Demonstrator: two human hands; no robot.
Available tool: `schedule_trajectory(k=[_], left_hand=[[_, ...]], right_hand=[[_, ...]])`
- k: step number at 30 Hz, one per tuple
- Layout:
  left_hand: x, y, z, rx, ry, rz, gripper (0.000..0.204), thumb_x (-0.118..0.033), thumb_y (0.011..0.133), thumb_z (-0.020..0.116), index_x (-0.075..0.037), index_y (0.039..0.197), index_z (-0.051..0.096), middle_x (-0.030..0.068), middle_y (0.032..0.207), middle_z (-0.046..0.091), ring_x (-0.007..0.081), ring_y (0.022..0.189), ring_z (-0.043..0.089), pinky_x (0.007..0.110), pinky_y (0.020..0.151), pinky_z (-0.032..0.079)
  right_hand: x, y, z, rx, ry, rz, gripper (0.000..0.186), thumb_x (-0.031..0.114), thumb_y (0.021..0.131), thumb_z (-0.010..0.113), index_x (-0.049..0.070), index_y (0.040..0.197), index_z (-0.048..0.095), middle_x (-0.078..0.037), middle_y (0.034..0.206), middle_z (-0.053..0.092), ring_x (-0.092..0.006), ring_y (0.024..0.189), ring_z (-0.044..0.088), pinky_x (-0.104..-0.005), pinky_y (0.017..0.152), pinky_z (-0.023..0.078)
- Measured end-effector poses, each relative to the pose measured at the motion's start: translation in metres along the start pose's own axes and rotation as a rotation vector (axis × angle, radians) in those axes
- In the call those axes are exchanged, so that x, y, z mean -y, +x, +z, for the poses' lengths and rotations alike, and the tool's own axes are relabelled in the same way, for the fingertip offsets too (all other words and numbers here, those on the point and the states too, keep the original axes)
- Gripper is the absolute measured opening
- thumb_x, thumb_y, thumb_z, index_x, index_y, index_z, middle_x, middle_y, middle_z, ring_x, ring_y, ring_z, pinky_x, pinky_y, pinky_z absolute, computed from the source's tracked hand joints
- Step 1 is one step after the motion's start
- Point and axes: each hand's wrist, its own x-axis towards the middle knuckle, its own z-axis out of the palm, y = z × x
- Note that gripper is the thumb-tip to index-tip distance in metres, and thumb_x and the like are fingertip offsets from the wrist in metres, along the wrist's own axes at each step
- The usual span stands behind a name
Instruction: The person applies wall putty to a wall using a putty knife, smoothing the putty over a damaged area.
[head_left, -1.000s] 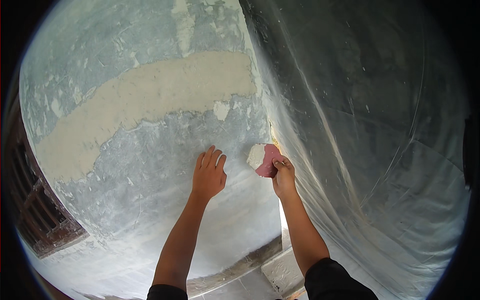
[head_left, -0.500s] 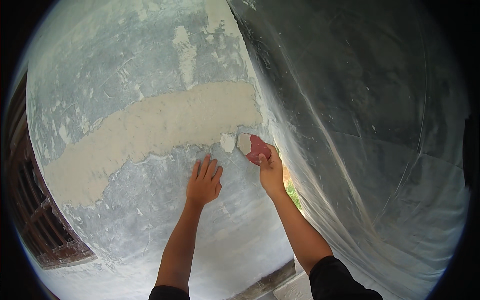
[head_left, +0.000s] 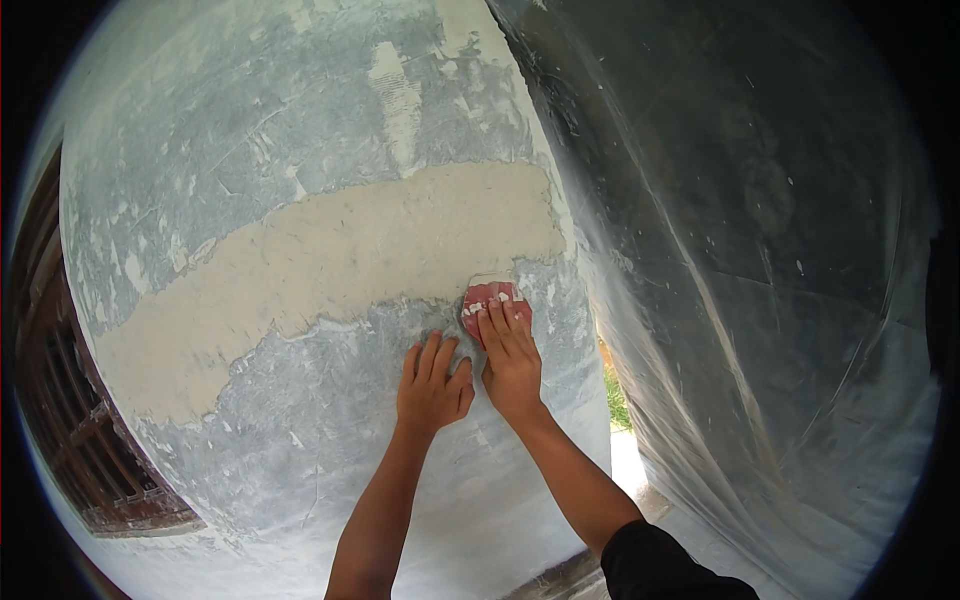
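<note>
My right hand (head_left: 512,370) grips a small red putty scraper (head_left: 483,298), its fingers lying over the face. White filler smears the scraper, whose upper edge presses on the grey wall (head_left: 330,440) just under a wide cream band of filler (head_left: 380,230). To the left, my left hand (head_left: 436,385) rests against the wall with fingers outstretched and nothing in it. Its fingertips lie a little below the band's ragged lower edge.
A dark, translucent plastic sheet (head_left: 760,250) hangs along the wall's right edge, with a bright gap beside it showing grass (head_left: 615,400). At far left is a brown barred window (head_left: 90,430). A narrow filler patch (head_left: 395,105) marks the wall above.
The scraper has gone from tilted, its filler-loaded face showing, to pressed on the wall under the band. My right hand has turned over it. The view has shifted, moving the wall right.
</note>
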Motion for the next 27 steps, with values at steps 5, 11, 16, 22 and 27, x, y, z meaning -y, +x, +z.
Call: schedule_trajectory(k=[5, 11, 16, 22, 27], left_hand=[[-0.001, 0.000, 0.001, -0.029, 0.008, 0.002, 0.017, -0.024, 0.085, 0.057, -0.011, 0.095, 0.060, 0.0130, 0.123, 0.057, 0.0348, 0.123, 0.051, 0.051, 0.101, 0.037], [0.000, -0.001, 0.002, -0.017, 0.003, 0.011, 0.017, -0.024, 0.085, 0.057, -0.011, 0.095, 0.059, 0.0135, 0.123, 0.057, 0.0352, 0.122, 0.052, 0.052, 0.099, 0.038], [0.001, 0.000, 0.003, -0.013, -0.016, 0.019, 0.019, -0.024, 0.083, 0.058, -0.010, 0.095, 0.059, 0.0141, 0.122, 0.057, 0.0355, 0.120, 0.052, 0.052, 0.099, 0.038], [0.002, 0.000, 0.000, 0.011, -0.015, 0.012, 0.021, -0.023, 0.081, 0.058, -0.010, 0.097, 0.059, 0.0147, 0.121, 0.056, 0.0355, 0.120, 0.052, 0.052, 0.099, 0.038], [0.000, -0.001, -0.001, 0.006, -0.019, 0.014, 0.021, -0.022, 0.080, 0.058, -0.010, 0.098, 0.059, 0.0143, 0.120, 0.056, 0.0351, 0.119, 0.052, 0.051, 0.099, 0.038]], right_hand=[[-0.001, -0.013, 0.018, -0.008, -0.063, -0.004, 0.052, -0.010, 0.074, 0.062, -0.002, 0.125, 0.063, -0.021, 0.135, 0.058, -0.0381, 0.127, 0.054, -0.0496, 0.106, 0.043], [-0.005, -0.027, 0.015, 0.038, -0.098, -0.036, 0.050, -0.003, 0.078, 0.061, -0.003, 0.128, 0.060, -0.021, 0.139, 0.054, -0.0362, 0.126, 0.055, -0.0485, 0.108, 0.042], [-0.007, -0.032, -0.008, 0.114, -0.023, -0.060, 0.051, -0.010, 0.073, 0.060, -0.001, 0.124, 0.064, -0.020, 0.133, 0.060, -0.0339, 0.125, 0.056, -0.0482, 0.107, 0.043], [-0.006, -0.020, -0.056, 0.195, 0.087, -0.128, 0.053, -0.014, 0.071, 0.058, 0.001, 0.122, 0.065, -0.017, 0.125, 0.064, -0.0332, 0.123, 0.058, -0.0475, 0.107, 0.043], [0.008, 0.017, -0.055, 0.095, 0.392, 0.155, 0.040, -0.012, 0.083, 0.056, -0.001, 0.121, 0.064, -0.015, 0.122, 0.066, -0.0241, 0.117, 0.062, -0.0392, 0.103, 0.047]])
